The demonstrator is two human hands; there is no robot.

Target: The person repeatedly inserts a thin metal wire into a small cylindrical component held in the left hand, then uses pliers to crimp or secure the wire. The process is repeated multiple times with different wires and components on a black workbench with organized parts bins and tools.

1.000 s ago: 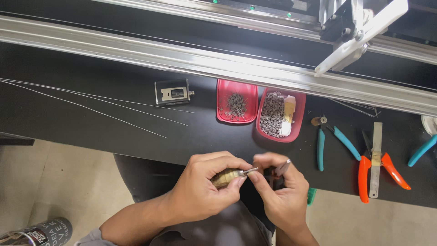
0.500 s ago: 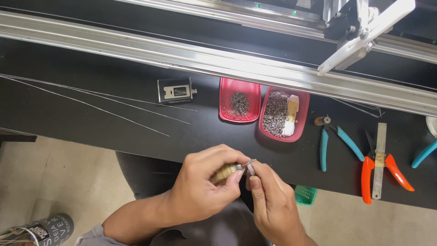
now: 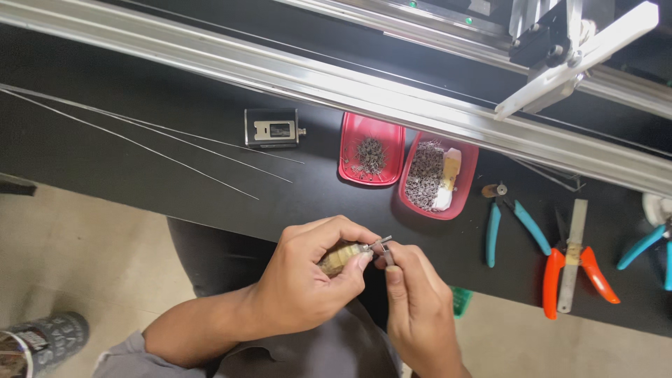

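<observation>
Hands: left hand [image 3: 308,280] grips one brass piece [image 3: 341,257]; right hand [image 3: 416,308] pinches its pin [image 3: 381,243] (two red trays [image 3: 371,124] beyond).

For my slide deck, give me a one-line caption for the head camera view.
Left hand holds a small brass-coloured tool while right hand pinches its metal tip, below two red trays.

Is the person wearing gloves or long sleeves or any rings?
No gloves: both the left hand and the right hand are bare, with short plain nails. No rings or watch show. The forearms are bare too. A grey sleeve shows only at the left arm's upper end, near the picture's bottom edge.
</observation>
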